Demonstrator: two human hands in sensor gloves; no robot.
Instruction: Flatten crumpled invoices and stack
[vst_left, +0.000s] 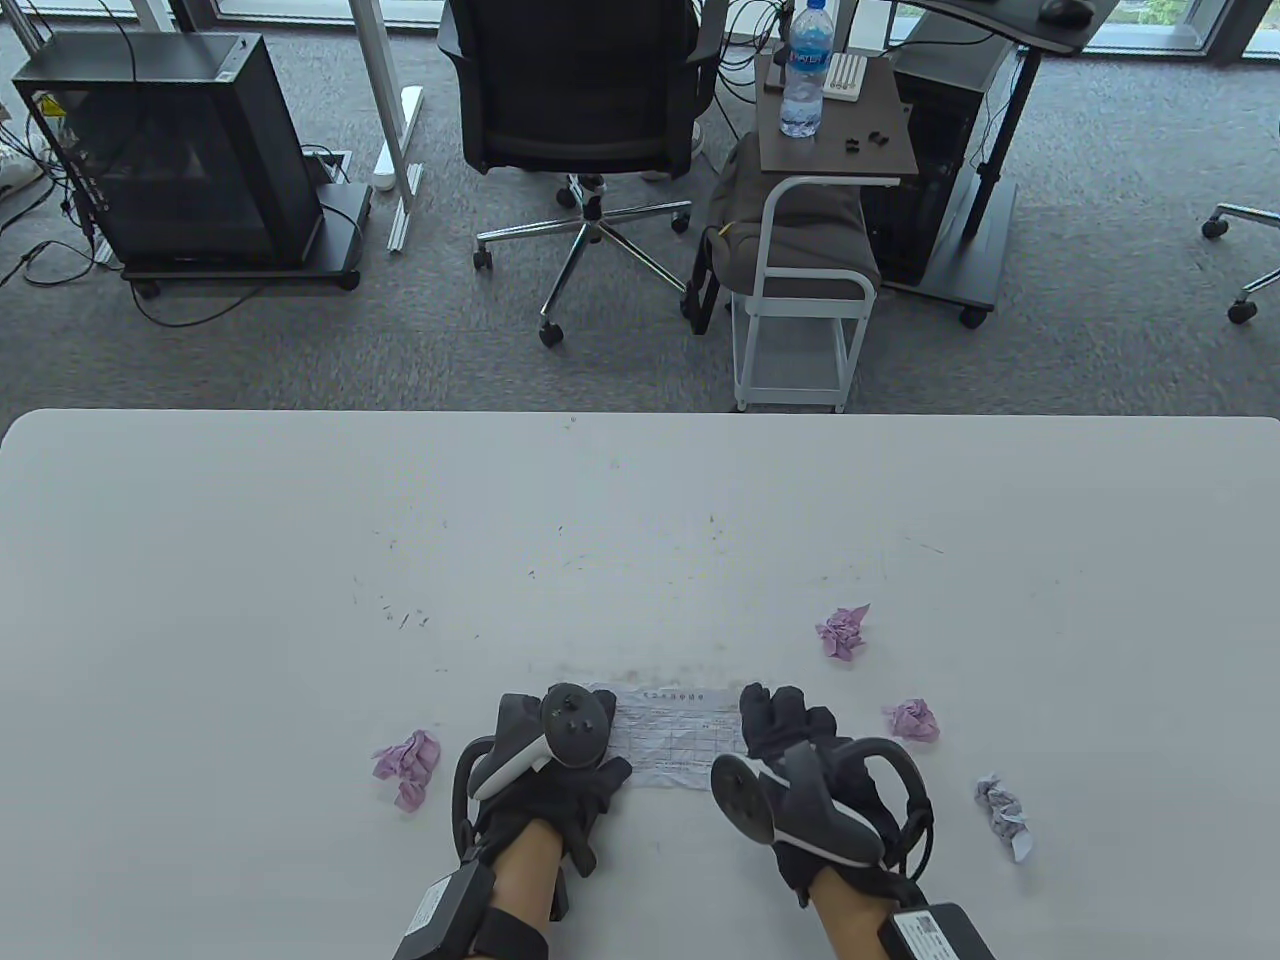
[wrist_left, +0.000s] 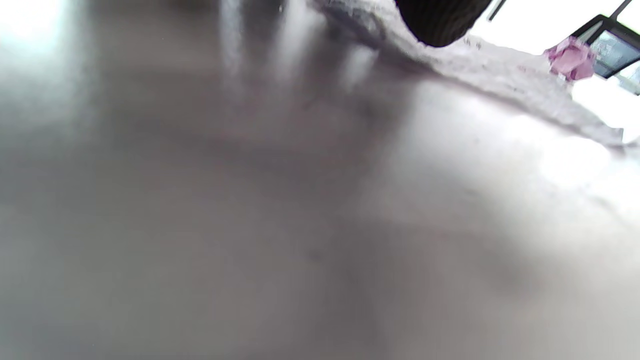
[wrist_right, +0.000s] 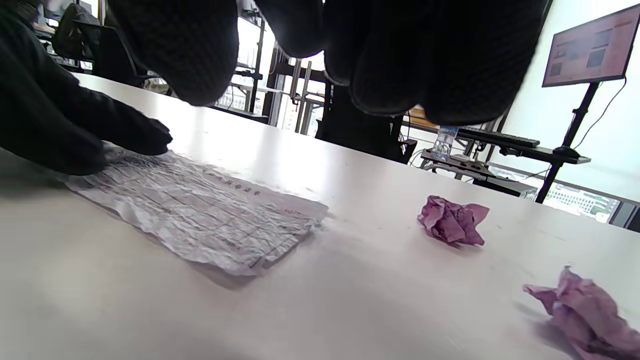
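A white printed invoice (vst_left: 675, 738) lies spread out but still creased near the table's front edge, between my two hands. My left hand (vst_left: 585, 785) lies flat on its left end and presses it down; the right wrist view shows that hand (wrist_right: 75, 130) on the invoice (wrist_right: 200, 215). My right hand (vst_left: 785, 725) is at the sheet's right end, fingers (wrist_right: 400, 60) relaxed and holding nothing. Pink crumpled invoices lie at the left (vst_left: 408, 765) and at the right (vst_left: 843, 632) (vst_left: 912, 720). A white crumpled one (vst_left: 1003, 815) lies further right.
The white table (vst_left: 640, 520) is bare behind the paper. Beyond its far edge stand an office chair (vst_left: 580, 100), a small cart (vst_left: 800, 300) with a water bottle (vst_left: 805, 70), and a black cabinet (vst_left: 180, 150). The left wrist view is blurred, showing a paper edge (wrist_left: 500, 75) and a pink ball (wrist_left: 570, 60).
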